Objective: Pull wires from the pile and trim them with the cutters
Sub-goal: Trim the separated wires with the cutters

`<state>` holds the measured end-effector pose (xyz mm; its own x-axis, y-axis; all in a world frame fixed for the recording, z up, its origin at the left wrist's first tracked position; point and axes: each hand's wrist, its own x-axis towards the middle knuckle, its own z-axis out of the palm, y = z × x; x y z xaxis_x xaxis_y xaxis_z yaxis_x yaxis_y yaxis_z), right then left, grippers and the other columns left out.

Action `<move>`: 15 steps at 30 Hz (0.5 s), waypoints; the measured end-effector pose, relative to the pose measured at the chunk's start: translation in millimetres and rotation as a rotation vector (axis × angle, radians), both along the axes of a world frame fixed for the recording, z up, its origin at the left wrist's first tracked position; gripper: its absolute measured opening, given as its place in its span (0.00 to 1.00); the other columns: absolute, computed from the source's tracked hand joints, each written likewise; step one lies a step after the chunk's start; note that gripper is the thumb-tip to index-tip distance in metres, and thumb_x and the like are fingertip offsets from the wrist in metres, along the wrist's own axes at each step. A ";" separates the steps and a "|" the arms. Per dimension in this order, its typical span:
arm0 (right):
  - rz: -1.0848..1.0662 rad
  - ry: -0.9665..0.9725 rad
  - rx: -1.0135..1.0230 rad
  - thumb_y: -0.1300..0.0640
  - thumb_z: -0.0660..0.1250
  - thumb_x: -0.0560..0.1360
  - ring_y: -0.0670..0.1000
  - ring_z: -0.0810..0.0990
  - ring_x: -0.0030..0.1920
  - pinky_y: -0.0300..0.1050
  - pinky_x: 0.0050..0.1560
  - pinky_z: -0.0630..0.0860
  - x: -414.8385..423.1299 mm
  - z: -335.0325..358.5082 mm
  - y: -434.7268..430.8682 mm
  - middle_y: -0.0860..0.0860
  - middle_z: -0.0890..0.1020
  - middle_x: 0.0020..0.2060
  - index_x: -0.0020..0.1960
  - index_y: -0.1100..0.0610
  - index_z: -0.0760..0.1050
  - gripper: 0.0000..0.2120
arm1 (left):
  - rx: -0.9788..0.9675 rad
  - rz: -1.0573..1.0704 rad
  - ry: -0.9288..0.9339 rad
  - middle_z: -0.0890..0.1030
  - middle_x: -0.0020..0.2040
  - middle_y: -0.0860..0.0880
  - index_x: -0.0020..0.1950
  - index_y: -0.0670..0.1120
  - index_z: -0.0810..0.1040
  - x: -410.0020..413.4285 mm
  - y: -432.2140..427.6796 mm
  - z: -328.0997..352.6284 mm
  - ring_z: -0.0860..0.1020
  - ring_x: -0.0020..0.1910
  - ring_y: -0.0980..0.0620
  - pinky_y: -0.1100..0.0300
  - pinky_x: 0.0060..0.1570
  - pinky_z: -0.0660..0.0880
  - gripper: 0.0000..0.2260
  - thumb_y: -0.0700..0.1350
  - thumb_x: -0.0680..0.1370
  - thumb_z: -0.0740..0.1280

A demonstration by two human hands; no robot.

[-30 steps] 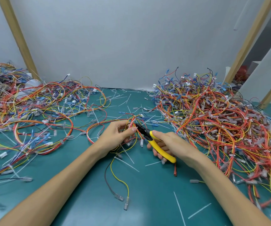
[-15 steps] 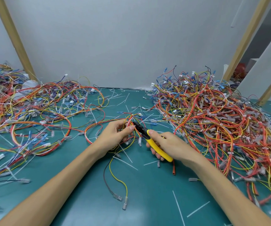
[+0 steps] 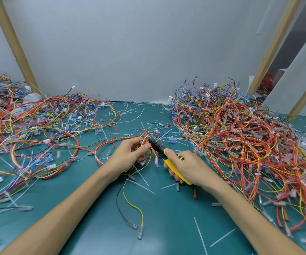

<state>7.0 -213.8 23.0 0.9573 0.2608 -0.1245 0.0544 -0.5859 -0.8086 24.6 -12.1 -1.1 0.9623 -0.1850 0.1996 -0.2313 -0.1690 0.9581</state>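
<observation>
Here the left hand [image 3: 130,153] pinches wires [image 3: 144,142] against the cutters [image 3: 166,159]

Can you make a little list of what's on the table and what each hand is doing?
left hand: holds a bunch of wires
right hand: grips the cutters by their yellow handles
cutter tip: black, at the bunch, next to the left thumb
big pile: tangled wires, on the right
other pile: spread-out wires, on the left
table: green mat with thin white strips scattered on it
</observation>
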 end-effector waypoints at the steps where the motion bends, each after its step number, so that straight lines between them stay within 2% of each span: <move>1: 0.000 -0.006 -0.005 0.39 0.55 0.80 0.48 0.78 0.27 0.40 0.27 0.74 0.0 -0.3 -0.1 0.51 0.80 0.28 0.41 0.62 0.80 0.29 | 0.000 0.001 0.003 0.76 0.33 0.53 0.43 0.46 0.77 -0.1 -0.1 -0.1 0.68 0.28 0.57 0.68 0.29 0.66 0.07 0.43 0.81 0.65; 7: -0.009 -0.042 -0.042 0.38 0.55 0.80 0.47 0.78 0.26 0.37 0.26 0.72 0.5 -1.9 0.8 0.50 0.80 0.27 0.39 0.60 0.79 0.28 | -0.014 0.005 0.015 0.76 0.33 0.52 0.45 0.44 0.77 -0.1 0.1 0.2 0.68 0.28 0.56 0.68 0.29 0.66 0.06 0.43 0.81 0.65; 15: -0.008 -0.056 -0.072 0.38 0.55 0.80 0.47 0.78 0.26 0.39 0.27 0.73 1.9 -2.1 -0.6 0.49 0.80 0.27 0.39 0.59 0.80 0.29 | -0.004 0.016 0.026 0.76 0.34 0.51 0.44 0.45 0.77 -1.1 0.3 1.4 0.69 0.28 0.57 0.68 0.29 0.66 0.06 0.44 0.81 0.65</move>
